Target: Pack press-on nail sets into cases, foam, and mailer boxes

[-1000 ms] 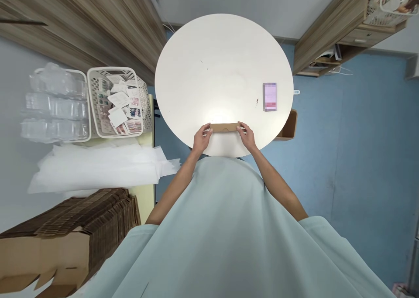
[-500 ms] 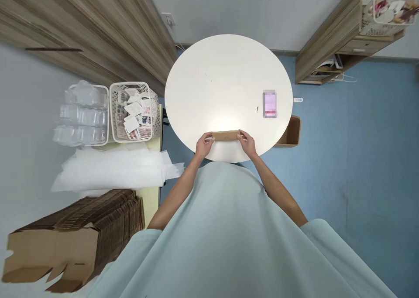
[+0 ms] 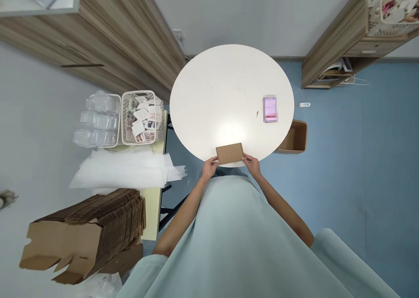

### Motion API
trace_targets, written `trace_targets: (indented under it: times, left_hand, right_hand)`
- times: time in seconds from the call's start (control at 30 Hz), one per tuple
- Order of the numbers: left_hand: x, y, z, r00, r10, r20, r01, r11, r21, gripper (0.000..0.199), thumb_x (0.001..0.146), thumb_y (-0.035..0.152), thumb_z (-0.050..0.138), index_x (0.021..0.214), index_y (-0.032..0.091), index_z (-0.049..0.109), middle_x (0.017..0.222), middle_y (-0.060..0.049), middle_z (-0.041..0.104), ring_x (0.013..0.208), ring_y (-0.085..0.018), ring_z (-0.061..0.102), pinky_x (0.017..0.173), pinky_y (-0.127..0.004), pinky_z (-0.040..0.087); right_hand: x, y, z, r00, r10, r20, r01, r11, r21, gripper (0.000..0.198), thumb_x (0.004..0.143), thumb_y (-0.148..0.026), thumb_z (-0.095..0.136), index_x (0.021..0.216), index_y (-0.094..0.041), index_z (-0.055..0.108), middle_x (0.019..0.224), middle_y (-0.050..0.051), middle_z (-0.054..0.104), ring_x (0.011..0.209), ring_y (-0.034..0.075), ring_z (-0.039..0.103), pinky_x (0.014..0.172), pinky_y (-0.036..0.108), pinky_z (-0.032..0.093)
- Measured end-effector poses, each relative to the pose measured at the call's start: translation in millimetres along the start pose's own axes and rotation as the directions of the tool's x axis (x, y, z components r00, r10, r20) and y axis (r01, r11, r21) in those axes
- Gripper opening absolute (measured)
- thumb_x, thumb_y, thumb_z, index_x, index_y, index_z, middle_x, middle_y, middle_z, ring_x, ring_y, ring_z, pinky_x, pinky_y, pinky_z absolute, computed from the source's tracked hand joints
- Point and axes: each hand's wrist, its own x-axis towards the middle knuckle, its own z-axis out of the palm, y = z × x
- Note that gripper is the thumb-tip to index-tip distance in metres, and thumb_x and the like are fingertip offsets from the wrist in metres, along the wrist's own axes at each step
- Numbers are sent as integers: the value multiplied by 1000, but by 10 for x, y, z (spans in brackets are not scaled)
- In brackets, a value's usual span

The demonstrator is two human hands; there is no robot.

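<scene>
Between my two hands is a small brown cardboard box (image 3: 230, 153), its broad flat face turned up, near the front edge of the white oval table (image 3: 203, 97). My left hand (image 3: 210, 166) grips the box's left end, thumb and fingers closed at the corner. At the right end, my right hand (image 3: 252, 164) pinches the other lower corner. The box looks closed and lies slightly tilted, its right side higher in the picture. Farther right on the table is a blurred-out pink and purple rectangle (image 3: 270, 108).
At left, a side table (image 3: 150, 219) bears a white basket of small packets (image 3: 122, 119), clear plastic containers (image 3: 101, 121), white sheets (image 3: 121, 169) and stacked folded cardboard (image 3: 118, 221). An open brown bin (image 3: 303, 136) stands on the floor at right. Wooden cabinets (image 3: 137, 32) flank the table.
The box has turned from showing a narrow side to showing its broad face. Both hands, still on its ends, have come closer to my body. The camera view has shifted a little.
</scene>
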Motion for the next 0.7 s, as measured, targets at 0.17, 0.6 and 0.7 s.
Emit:
trace_targets:
  times: [0.17, 0.6, 0.7]
  left_hand:
    - [-174, 236, -82, 993, 120, -16, -121, 982, -145, 54, 88, 49, 80, 134, 20, 77, 146, -15, 74, 127, -37, 76, 117, -55, 57]
    - [-1077, 493, 689, 963, 229, -142, -264, 910, -321, 68, 89, 63, 79, 140, 19, 74, 148, -17, 72, 128, -37, 75, 113, -56, 60]
    - [-1271, 441, 1085, 968, 233, -94, -251, 897, -365, 71, 88, 64, 79, 143, 19, 72, 148, -18, 72, 130, -36, 74, 111, -55, 61]
  right_hand:
    - [-126, -104, -167, 998, -65, 8, 62, 975, 212, 66, 77, -67, 84, 125, -21, 85, 137, 9, 79, 131, 38, 74, 120, 60, 55]
    - [-813, -286, -1088, 975, -223, 8, 223, 975, 20, 72, 85, -68, 76, 141, -23, 79, 128, 12, 83, 117, 36, 78, 110, 57, 61]
    - [-1060, -146, -1499, 975, -219, -31, 218, 976, -16, 71, 85, -67, 76, 141, -24, 78, 131, 13, 82, 116, 35, 78, 109, 56, 62]
